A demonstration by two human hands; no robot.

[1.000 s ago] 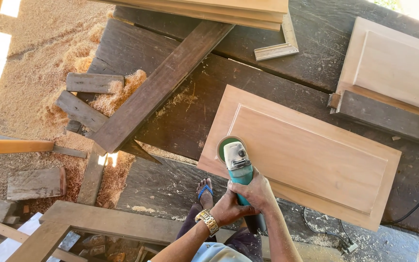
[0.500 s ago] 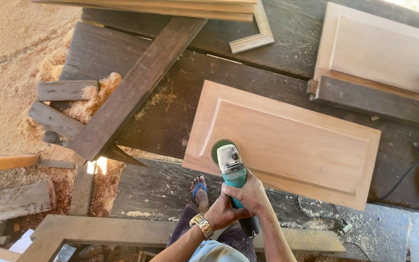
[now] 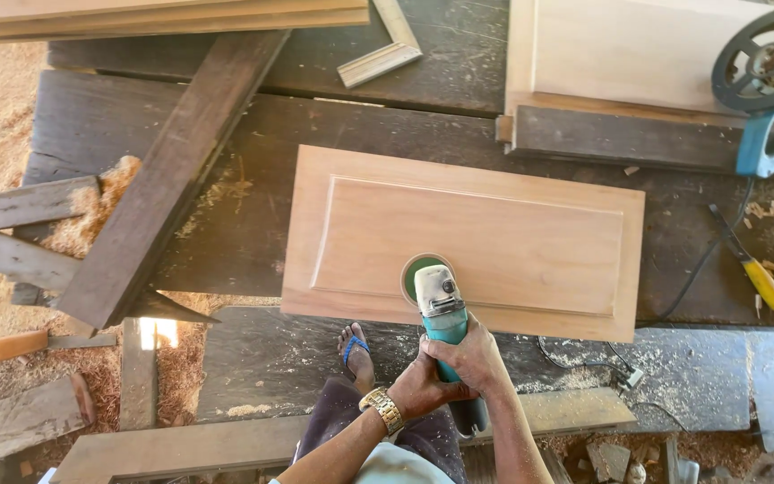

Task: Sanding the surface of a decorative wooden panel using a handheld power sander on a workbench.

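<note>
Nearest the camera, both hands grip the teal body of a grinder [image 3: 442, 309]. The left hand [image 3: 420, 387], with a metal watch [image 3: 382, 410] on its wrist, wraps the handle from the left; the right hand [image 3: 472, 358] closes over it from the right, and the two hands touch. Just left of them a foot in a blue sandal [image 3: 356, 353] stands on a dark board below the tabletop, among wood shavings.

The grinder points away from the person, its grey head and round green disc resting on the near edge of a pale wooden door panel [image 3: 468, 237]. The panel lies flat on the dark tabletop [image 3: 253, 179], long side across the view, with a raised rectangular field in its middle. The disc sits on the lower border of that field, a little left of the panel's centre.

To the left, a long dark plank [image 3: 172, 170] lies slanted across the tabletop, with sawdust [image 3: 114, 193] beside it. To the right, a yellow-handled tool [image 3: 763, 282] lies near a black cord.

Farther off, a second pale panel [image 3: 620, 54] lies at the upper right, with a blue circular saw [image 3: 768, 90] at its right edge. A light L-shaped frame piece [image 3: 387, 49] lies at the far middle, and pale boards [image 3: 163, 16] run along the top left.
</note>
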